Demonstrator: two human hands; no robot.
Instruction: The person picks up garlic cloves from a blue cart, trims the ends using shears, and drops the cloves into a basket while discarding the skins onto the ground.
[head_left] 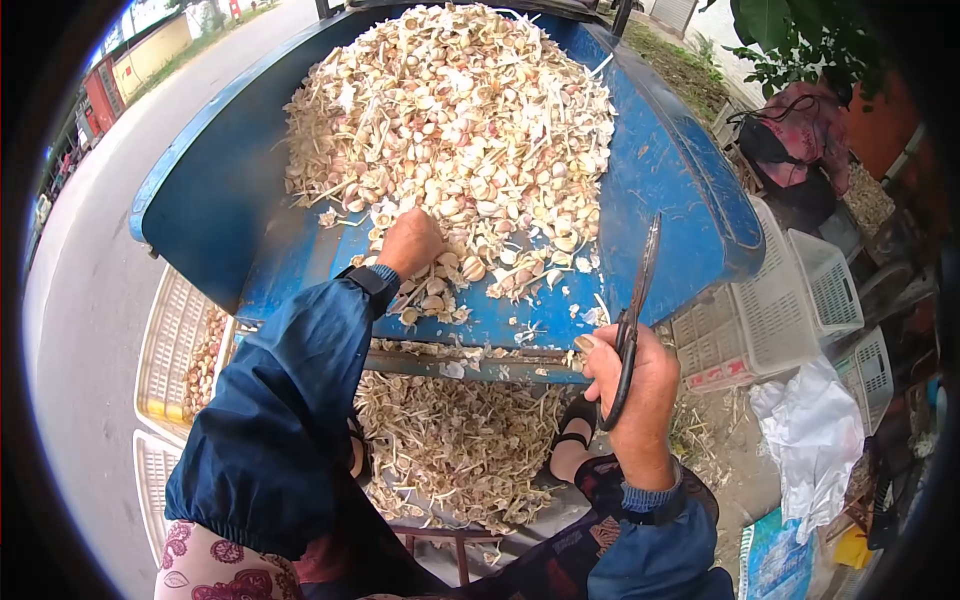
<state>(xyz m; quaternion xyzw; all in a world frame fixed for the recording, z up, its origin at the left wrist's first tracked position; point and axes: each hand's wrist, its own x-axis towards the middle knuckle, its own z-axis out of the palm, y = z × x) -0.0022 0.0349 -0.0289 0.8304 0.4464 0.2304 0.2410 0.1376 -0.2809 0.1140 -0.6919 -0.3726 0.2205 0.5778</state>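
Note:
A big heap of garlic [450,130] with dry stalks and skins fills the back of a blue metal tray [660,190]. At the heap's front edge is my left hand [411,243], its fingers curled down among the bulbs; what they hold is hidden. Over the tray's front right edge, my right hand [638,385] grips the dark handles of long scissors [645,270], whose blades point up and away. Loose bulbs and skin scraps lie on the tray between my hands.
Dry trimmings [460,440] are piled below the tray, between my feet. A crate with garlic [165,350] stands at the left. White crates [770,300], a white plastic bag [815,430] and a pink-and-black bundle [800,140] are at the right. A road runs along the left.

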